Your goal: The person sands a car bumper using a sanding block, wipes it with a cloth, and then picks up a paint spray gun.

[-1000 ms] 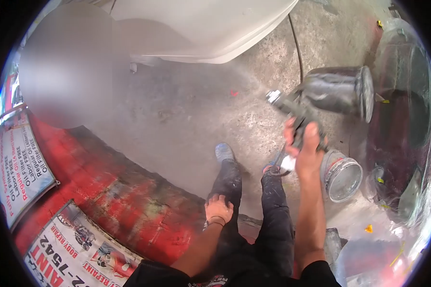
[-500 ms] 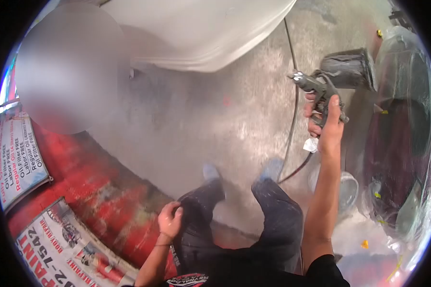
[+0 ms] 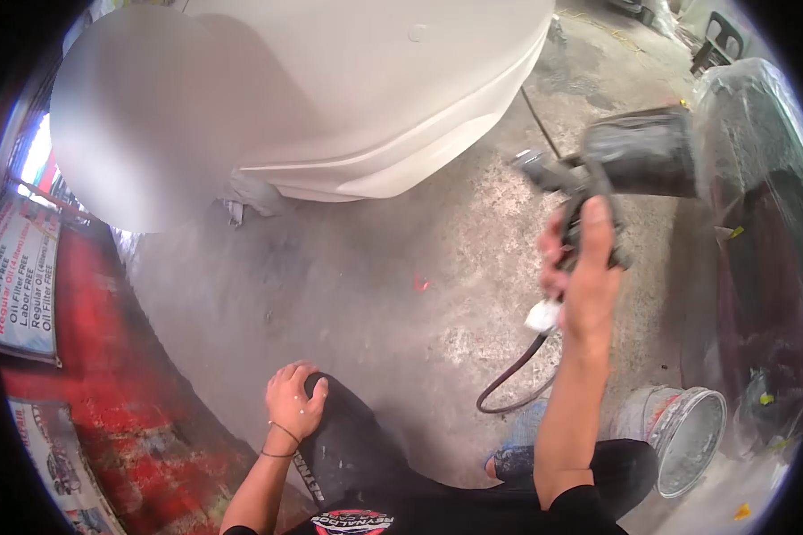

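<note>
My right hand (image 3: pixel 595 294) is wrapped round the handle of a spray gun (image 3: pixel 582 192), held up to the right of centre. Its nozzle points up and left, and a dark, smudged cup (image 3: pixel 638 152) sits at its far side. White wrapping (image 3: pixel 542 316) covers the base of the handle, where a dark air hose (image 3: pixel 500 392) leads off and loops downward. My left hand (image 3: pixel 296 399) rests on my bent left knee with nothing in it, fingers partly hidden beyond the knee. Ahead of the gun stands a whitish car body panel (image 3: pixel 375 116), its lower edge curved.
A paint-stained bucket (image 3: pixel 694 443) stands by my right knee. Plastic-wrapped dark car parts (image 3: pixel 763 267) line the right side. A red painted wall (image 3: pixel 107 339) with printed banners (image 3: pixel 27 276) runs along the left. A plastic chair (image 3: pixel 721 40) stands far back. Concrete floor (image 3: pixel 330 276) lies between.
My view has shifted and my body is lower, with the knees bent more. The spray gun has moved slightly left and down in view. My left hand has settled over the knee.
</note>
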The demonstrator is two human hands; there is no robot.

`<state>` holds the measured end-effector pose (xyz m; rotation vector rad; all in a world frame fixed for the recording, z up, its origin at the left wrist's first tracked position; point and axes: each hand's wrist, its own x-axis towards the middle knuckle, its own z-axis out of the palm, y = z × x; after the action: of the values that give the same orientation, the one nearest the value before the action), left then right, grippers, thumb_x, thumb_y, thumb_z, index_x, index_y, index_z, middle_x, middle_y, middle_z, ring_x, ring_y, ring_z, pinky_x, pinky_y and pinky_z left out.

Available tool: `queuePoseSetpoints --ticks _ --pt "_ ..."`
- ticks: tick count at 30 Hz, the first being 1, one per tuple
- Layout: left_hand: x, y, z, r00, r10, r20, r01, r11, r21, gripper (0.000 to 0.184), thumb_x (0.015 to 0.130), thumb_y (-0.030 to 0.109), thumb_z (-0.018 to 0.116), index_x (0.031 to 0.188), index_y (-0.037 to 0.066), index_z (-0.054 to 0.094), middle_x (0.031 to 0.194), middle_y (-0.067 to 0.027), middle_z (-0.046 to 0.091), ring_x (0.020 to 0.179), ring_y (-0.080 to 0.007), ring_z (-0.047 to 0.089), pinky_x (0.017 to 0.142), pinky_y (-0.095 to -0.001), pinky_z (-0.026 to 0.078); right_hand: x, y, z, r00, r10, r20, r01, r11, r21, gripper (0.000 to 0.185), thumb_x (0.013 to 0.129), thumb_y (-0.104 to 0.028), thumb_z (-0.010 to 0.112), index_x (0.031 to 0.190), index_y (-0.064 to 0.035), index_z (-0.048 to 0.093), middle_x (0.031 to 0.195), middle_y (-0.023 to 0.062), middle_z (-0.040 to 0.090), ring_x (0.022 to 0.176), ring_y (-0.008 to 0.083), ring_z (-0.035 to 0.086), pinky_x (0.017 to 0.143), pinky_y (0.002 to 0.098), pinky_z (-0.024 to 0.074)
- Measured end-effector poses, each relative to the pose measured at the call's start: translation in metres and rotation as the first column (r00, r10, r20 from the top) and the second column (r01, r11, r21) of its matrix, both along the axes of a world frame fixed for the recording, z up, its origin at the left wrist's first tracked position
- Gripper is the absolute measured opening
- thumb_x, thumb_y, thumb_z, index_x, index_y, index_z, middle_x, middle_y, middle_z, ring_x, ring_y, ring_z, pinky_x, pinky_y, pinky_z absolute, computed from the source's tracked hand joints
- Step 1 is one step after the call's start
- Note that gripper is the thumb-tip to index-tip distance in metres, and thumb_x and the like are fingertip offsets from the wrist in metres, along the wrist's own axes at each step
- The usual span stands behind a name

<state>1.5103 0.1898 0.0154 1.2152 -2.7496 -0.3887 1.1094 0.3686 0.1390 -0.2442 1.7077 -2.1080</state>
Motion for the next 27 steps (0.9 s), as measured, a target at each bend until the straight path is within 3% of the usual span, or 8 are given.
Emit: queuePoseSetpoints --ticks 2,5,10,11,15,18,22,27 --pt "-0.026 -0.009 -0.016 0.999 -0.050 -0.017 0.051 0.997 0.049 0.029 0.093 0.031 0.076 0.112 0.010 0.078 0.120 -0.0118 0.076 0.118 -0.0365 0.070 0.105 -0.0507 0.051 0.025 0.012 -0.009 0.975 0.222 0.009 -0.222 0.975 -0.032 0.061 0.109 -0.068 0.056 0.103 -0.0081 0.067 0.070 -0.0013 0.057 0.048 0.0029 0.038 0.042 0.0223 0.0288" --pt "-0.057 -0.017 -0.027 0.990 -0.135 -0.036 0.138 0.988 0.065 0.029 0.094 0.032 0.074 0.112 0.011 0.079 0.116 -0.0115 0.077 0.114 -0.0366 0.071 0.103 -0.0512 0.052 0.042 0.015 -0.005 0.947 0.303 0.105 -0.298 0.952 -0.063 0.052 0.110 -0.058 0.063 0.099 -0.0079 0.073 0.071 -0.0025 0.062 0.053 0.0022 0.046 0.045 0.0211 0.0300" --pt "-0.077 -0.028 -0.040 0.977 -0.212 -0.014 0.212 0.970 0.116 0.031 0.095 0.035 0.072 0.114 0.012 0.080 0.117 -0.0114 0.077 0.115 -0.0362 0.070 0.102 -0.0505 0.052 0.006 0.004 -0.006 1.000 -0.007 -0.028 0.008 0.999 0.031 0.053 0.110 -0.060 0.062 0.097 -0.0091 0.068 0.069 -0.0028 0.058 0.047 0.0024 0.043 0.041 0.0220 0.0283" --pt "-0.080 -0.032 -0.046 0.975 -0.223 -0.018 0.223 0.967 0.121 0.031 0.095 0.036 0.072 0.114 0.012 0.080 0.118 -0.0114 0.077 0.115 -0.0362 0.070 0.102 -0.0504 0.052 -0.002 0.002 -0.005 0.996 -0.071 -0.047 0.074 0.996 0.057 0.060 0.108 -0.069 0.058 0.099 -0.0092 0.064 0.068 -0.0037 0.054 0.046 0.0031 0.039 0.041 0.0237 0.0286" --pt "-0.086 -0.035 -0.053 0.970 -0.243 -0.013 0.242 0.958 0.154 0.032 0.095 0.037 0.072 0.115 0.013 0.080 0.117 -0.0114 0.077 0.116 -0.0356 0.070 0.102 -0.0507 0.052 -0.020 -0.001 -0.020 0.945 -0.302 -0.126 0.297 0.953 -0.056 0.056 0.107 -0.065 0.062 0.101 -0.0094 0.062 0.072 -0.0019 0.053 0.046 0.0037 0.035 0.041 0.0244 0.0258" --pt "-0.088 -0.036 -0.053 0.964 -0.265 -0.021 0.265 0.952 0.155 0.031 0.094 0.036 0.073 0.115 0.013 0.080 0.117 -0.0100 0.077 0.117 -0.0338 0.070 0.102 -0.0495 0.051 -0.007 0.000 -0.030 0.952 -0.297 -0.079 0.298 0.955 0.002 0.056 0.107 -0.066 0.063 0.100 -0.0101 0.062 0.074 -0.0015 0.054 0.046 0.0040 0.035 0.041 0.0244 0.0264" --pt "-0.090 -0.038 -0.059 0.958 -0.287 -0.030 0.287 0.941 0.178 0.032 0.094 0.036 0.072 0.115 0.013 0.080 0.118 -0.0100 0.077 0.117 -0.0341 0.070 0.102 -0.0496 0.051 0.040 0.002 -0.026 0.992 -0.082 0.099 0.079 0.996 0.035 0.050 0.110 -0.057 0.063 0.097 -0.0092 0.064 0.070 -0.0014 0.055 0.047 0.0036 0.039 0.041 0.0235 0.0265" --pt "-0.085 -0.045 -0.060 0.953 -0.297 -0.061 0.303 0.934 0.189 0.030 0.094 0.034 0.073 0.115 0.013 0.079 0.119 -0.0102 0.077 0.117 -0.0336 0.070 0.102 -0.0494 0.051 0.046 -0.004 -0.032 0.988 0.113 0.106 -0.130 0.979 0.160 0.055 0.110 -0.060 0.061 0.098 -0.0076 0.070 0.070 -0.0012 0.059 0.049 0.0033 0.039 0.043 0.0221 0.0248"
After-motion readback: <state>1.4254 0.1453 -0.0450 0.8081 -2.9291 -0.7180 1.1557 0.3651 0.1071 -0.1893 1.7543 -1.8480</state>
